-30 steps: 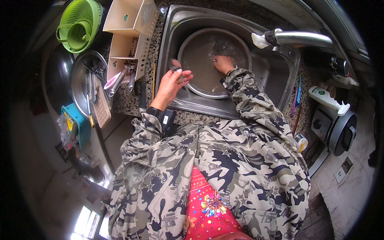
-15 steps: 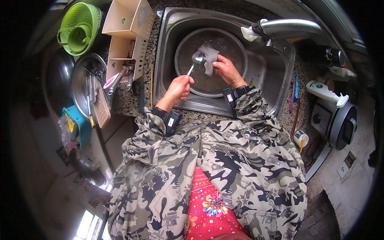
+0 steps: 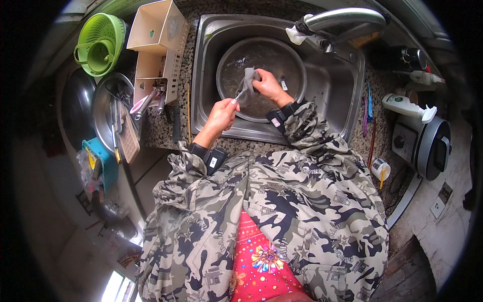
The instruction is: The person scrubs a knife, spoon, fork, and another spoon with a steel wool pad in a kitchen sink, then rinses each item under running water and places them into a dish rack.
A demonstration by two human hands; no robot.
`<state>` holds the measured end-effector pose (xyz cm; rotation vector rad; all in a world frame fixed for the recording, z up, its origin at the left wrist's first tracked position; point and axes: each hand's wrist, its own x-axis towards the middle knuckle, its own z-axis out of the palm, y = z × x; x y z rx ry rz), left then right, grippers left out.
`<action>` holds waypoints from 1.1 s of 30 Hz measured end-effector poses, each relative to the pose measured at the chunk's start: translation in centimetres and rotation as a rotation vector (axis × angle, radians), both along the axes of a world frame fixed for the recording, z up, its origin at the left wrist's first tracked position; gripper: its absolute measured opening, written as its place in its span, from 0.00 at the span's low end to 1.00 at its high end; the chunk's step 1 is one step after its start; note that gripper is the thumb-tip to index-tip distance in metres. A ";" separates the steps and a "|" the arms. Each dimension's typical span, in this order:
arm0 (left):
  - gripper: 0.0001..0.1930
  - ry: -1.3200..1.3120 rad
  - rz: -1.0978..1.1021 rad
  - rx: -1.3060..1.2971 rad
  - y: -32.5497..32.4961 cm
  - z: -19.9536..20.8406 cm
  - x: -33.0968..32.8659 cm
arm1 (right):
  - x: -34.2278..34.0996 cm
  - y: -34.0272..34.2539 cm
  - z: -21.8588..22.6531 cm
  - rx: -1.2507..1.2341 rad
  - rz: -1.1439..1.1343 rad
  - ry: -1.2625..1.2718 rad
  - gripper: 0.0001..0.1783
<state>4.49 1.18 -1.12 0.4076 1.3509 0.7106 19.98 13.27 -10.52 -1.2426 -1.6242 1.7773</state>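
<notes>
My left hand (image 3: 222, 117) is closed round the handle of a metal spoon (image 3: 238, 98), just over the near left part of a round metal basin (image 3: 289, 56). A wet grey cloth (image 3: 248, 79) is wrapped about the spoon's bowl end, which it hides. My right hand (image 3: 270, 88) pinches the cloth from the right side. The basin holds water and stands in the stainless steel sink (image 3: 334, 85). A small shiny piece (image 3: 284, 83) shows in the basin, right of my right hand; its kind is unclear.
The faucet (image 3: 347, 19) reaches over the sink's far right. To the left stand a cream utensil holder (image 3: 151, 65), a green colander (image 3: 108, 38) and a metal bowl (image 3: 103, 113) with utensils. On the right are a white spray bottle (image 3: 405, 105) and a small white tub (image 3: 380, 168).
The spoon's bowl, bare beside the cloth before, is now covered by it. My right hand has moved left, closer to my left hand. The small shiny piece in the basin has come into sight.
</notes>
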 end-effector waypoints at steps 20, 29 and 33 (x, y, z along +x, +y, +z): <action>0.14 -0.094 0.173 0.080 1.0 0.6 1.2 | -4.0 -3.4 4.0 -0.658 -0.450 0.664 0.17; 0.15 -0.277 0.367 0.062 0.8 0.8 1.4 | -3.2 -1.0 3.2 -0.515 -0.645 0.525 0.15; 0.15 -0.407 0.371 0.181 1.0 0.3 0.5 | -2.4 -1.0 4.2 -0.714 -0.443 0.766 0.12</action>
